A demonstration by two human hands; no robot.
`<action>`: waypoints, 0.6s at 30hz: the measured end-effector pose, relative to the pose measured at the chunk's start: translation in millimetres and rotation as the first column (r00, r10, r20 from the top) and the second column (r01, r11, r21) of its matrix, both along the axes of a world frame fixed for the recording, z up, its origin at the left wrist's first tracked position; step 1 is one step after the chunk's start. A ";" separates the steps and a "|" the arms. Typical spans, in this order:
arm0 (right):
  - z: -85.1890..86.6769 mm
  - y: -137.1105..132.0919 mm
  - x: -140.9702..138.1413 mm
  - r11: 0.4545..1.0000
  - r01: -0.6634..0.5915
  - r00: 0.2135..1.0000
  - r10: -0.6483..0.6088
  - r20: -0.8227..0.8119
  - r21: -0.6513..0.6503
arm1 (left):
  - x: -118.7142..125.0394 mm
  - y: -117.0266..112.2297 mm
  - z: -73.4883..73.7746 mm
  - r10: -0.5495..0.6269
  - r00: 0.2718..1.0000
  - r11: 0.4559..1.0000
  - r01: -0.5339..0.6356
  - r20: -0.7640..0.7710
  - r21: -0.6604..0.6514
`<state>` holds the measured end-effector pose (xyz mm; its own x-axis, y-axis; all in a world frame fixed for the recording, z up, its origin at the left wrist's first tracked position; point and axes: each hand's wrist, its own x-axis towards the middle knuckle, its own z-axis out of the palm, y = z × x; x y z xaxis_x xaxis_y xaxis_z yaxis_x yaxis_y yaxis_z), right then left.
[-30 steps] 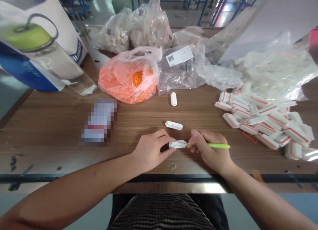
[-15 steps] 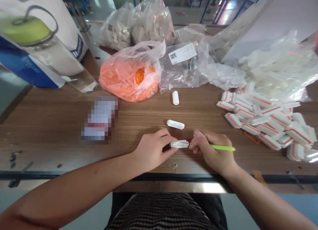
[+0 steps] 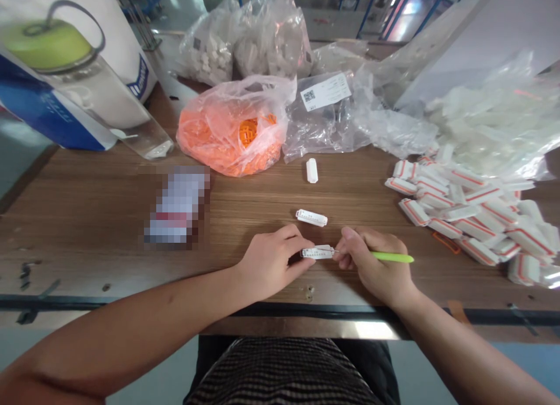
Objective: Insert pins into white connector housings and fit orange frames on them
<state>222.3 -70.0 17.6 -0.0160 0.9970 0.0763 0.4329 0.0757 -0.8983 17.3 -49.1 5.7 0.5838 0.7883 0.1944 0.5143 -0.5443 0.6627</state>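
My left hand (image 3: pixel 272 264) pinches a small white plastic part (image 3: pixel 317 252) at its left end, just above the table. My right hand (image 3: pixel 371 259) is shut on a green-handled pick (image 3: pixel 392 257), whose thin metal tip reaches the part's right end. Both hands sit close together near the table's front edge. A similar white part (image 3: pixel 311 217) lies just beyond them, and another (image 3: pixel 312 170) lies farther back. Fingers hide the underside of the held part.
A heap of white parts with orange stripes (image 3: pixel 468 212) lies on the wooden table (image 3: pixel 100 230) at right. Behind stand plastic bags, one of orange pieces (image 3: pixel 227 131), plus a pixelated box (image 3: pixel 177 205) and a printed bag (image 3: pixel 74 66) at left.
The view has drifted slightly, shifting the table contents up and right in the picture. Both hands keep the same grip on the white part and the pick.
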 end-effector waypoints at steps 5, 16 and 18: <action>4.5 -1.3 1.1 0.998 -0.052 0.993 0.048 0.110 0.028 | 0.1 0.1 1.1 -0.007 1.000 1.000 0.006 -0.005 -0.022; 7.6 -1.9 -1.6 0.994 -0.084 0.976 0.070 0.205 0.063 | 0.4 -1.8 0.3 -0.002 1.000 1.000 0.002 -0.012 -0.017; 7.4 -3.3 -1.6 0.991 -0.093 0.975 0.070 0.213 0.100 | 0.6 -1.7 0.7 0.008 1.000 1.000 -0.009 -0.016 -0.021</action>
<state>220.6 -73.3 25.0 -0.1235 0.9776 0.1703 0.5978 0.2103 -0.7736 17.9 -50.8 6.4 0.5798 0.7971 0.1687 0.5293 -0.5259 0.6658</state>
